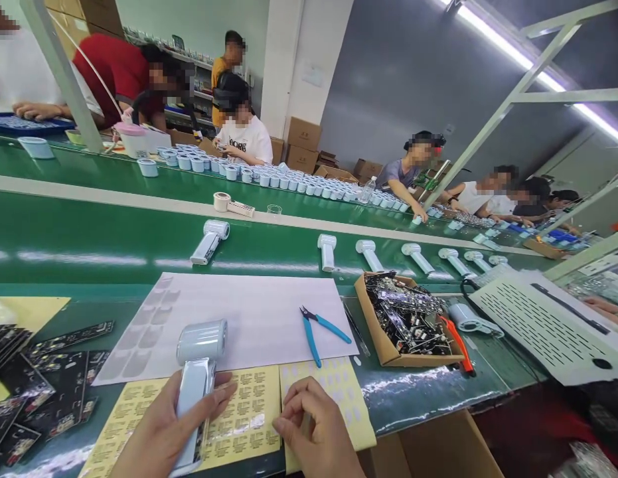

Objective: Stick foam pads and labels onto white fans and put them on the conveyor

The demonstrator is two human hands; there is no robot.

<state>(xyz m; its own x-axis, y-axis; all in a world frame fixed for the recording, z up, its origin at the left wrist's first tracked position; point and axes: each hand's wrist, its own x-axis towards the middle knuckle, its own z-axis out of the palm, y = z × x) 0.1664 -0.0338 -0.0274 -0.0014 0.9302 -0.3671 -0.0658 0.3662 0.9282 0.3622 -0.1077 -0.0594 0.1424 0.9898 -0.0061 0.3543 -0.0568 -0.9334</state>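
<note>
My left hand (pixel 164 431) is wrapped round the handle of a pale blue handheld fan (pixel 196 372), which stands over a yellow sheet of printed labels (pixel 249 411). My right hand (pixel 316 431) rests on a second yellow label sheet (pixel 338 385) with its fingertips pinched together at the sheet's surface. Whether a label is between those fingers is too small to see. A white backing sheet (pixel 253 318) lies just beyond.
Blue-handled cutters (pixel 318 328) lie on the white sheet. A cardboard box of circuit boards (pixel 408 322) stands to the right, dark boards (pixel 44 378) lie left. More fans (pixel 209 242) ride the green belt (pixel 89 232). Several people work along the far side.
</note>
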